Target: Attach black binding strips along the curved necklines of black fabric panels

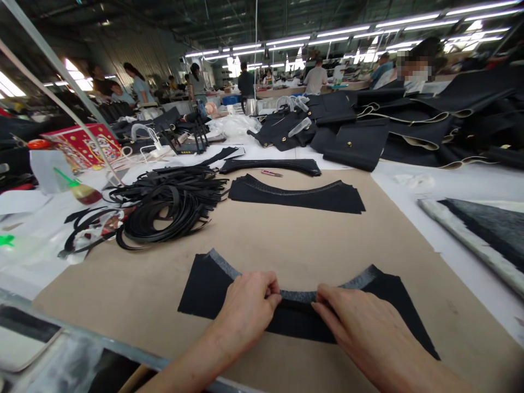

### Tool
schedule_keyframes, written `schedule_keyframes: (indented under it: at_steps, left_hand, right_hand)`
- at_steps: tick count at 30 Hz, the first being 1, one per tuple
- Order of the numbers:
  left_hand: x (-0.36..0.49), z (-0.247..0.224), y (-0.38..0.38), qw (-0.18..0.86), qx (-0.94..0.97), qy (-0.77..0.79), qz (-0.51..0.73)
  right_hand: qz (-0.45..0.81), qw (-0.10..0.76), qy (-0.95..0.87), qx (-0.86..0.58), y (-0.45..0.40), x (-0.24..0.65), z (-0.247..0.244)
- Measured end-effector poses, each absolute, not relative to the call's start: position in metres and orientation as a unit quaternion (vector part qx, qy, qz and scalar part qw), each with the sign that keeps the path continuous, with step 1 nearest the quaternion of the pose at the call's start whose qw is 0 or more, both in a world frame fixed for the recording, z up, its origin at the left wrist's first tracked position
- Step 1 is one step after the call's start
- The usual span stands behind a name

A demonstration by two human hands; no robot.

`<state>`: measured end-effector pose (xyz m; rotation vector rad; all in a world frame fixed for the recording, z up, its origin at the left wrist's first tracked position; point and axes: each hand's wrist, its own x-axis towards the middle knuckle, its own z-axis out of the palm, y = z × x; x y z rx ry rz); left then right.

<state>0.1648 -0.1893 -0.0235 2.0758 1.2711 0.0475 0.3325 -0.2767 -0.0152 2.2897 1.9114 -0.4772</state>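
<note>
A black fabric panel (298,322) with a concave upper edge lies on brown paper in front of me. Along that curve runs a grey strip (301,296). My left hand (254,297) pinches the panel's curved edge left of its middle, fingers closed. On the other side of the middle, my right hand (347,308) grips the same edge between thumb and fingers. Short of the hands' grip, the panel's two ends rest flat. Farther back sits a stack of similar curved black panels (295,197), with small thread snips (272,173) lying behind it.
Coiled black strips (164,218) are heaped at left, near a bottle of amber liquid (84,192). Another curved stack (272,165) lies behind. Black pieces with gold fittings (352,144) pile up at the back right. A grey-topped slab (487,229) is at right. People stand in the background.
</note>
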Motion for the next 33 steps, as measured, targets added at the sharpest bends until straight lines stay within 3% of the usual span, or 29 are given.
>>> schedule_keyframes:
  at_steps: [33]
  left_hand:
    - [0.15,-0.032,-0.189,0.364,0.789,0.492,0.059]
  right_hand:
    - [-0.181,0.031,0.629,0.755,-0.271,0.329,-0.019]
